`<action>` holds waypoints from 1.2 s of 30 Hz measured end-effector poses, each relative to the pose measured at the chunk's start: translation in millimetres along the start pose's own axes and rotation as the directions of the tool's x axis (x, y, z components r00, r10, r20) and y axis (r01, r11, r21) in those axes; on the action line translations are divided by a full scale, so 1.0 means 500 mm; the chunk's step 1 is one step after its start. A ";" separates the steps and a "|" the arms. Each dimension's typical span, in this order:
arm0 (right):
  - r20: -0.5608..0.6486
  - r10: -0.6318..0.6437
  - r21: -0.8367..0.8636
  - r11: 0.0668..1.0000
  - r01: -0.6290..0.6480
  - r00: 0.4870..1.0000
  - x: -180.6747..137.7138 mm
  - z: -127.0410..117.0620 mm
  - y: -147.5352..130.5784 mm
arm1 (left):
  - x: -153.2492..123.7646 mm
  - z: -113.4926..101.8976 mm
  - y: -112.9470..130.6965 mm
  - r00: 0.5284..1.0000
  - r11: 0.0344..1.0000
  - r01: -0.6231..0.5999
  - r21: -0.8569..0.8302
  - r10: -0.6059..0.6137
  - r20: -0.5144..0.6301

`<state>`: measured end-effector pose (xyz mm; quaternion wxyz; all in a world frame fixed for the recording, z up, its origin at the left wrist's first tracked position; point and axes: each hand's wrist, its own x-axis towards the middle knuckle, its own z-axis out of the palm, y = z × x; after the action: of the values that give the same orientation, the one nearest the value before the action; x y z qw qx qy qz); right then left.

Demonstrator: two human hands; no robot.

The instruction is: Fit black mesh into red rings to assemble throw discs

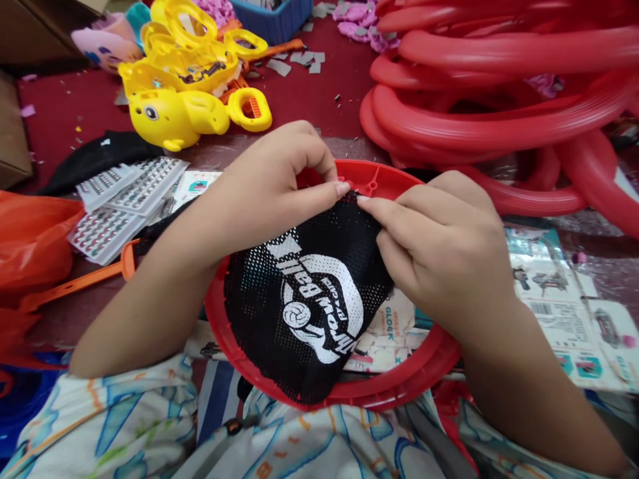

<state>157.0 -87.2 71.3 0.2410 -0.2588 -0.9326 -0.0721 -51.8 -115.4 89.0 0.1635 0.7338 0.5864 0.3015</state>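
Note:
Black mesh netting (259,313) with white "Throw Ball" print lies across a red plastic ring (399,389), which rests against my lap and the table edge. My left hand (294,179) pinches the net's edge between thumb and forefinger near the far side of the ring. Close beside it, my right hand (439,239) has its fingers curled, the forefinger and thumb pressed on the same net edge. The fingertips of both hands almost meet there. Part of the ring's far rim is hidden behind my hands.
Large red rings (499,123) are piled at the back right. Yellow duck-shaped plastic parts (170,116) stand at the back left, near a blue bin (274,20). Sticker sheets (134,193), an orange strap (80,283) and an orange bag (34,239) lie left; printed card (549,293) lies right.

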 end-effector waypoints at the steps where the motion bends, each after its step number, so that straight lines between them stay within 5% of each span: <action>1: -0.004 -0.005 -0.003 1.000 0.005 1.000 0.000 0.000 0.001 | 0.000 0.001 0.001 1.000 1.000 0.008 0.009 -0.008 -0.002; 12: 0.066 0.001 -0.023 1.000 0.000 0.998 0.001 0.005 0.000 | 0.001 0.017 -0.004 0.999 0.999 0.017 -0.049 -0.019 -0.034; 20: 0.176 0.058 0.164 0.982 -0.088 0.983 -0.003 -0.028 0.003 | -0.001 0.013 -0.009 0.995 0.994 0.101 -0.037 -0.102 -0.019; 30: 0.043 0.376 0.245 0.894 -0.374 0.926 -0.006 -0.030 0.001 | -0.005 0.005 -0.018 0.995 0.994 0.102 -0.033 -0.102 -0.005; 36: 0.035 0.332 0.235 0.914 -0.331 0.943 -0.006 -0.025 0.004 | -0.009 0.001 -0.015 0.998 0.997 0.068 -0.035 -0.067 0.014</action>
<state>165.2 -90.2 80.8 0.2816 -0.3821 -0.8764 0.0811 -57.7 -117.5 83.1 0.1904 0.7125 0.6043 0.3015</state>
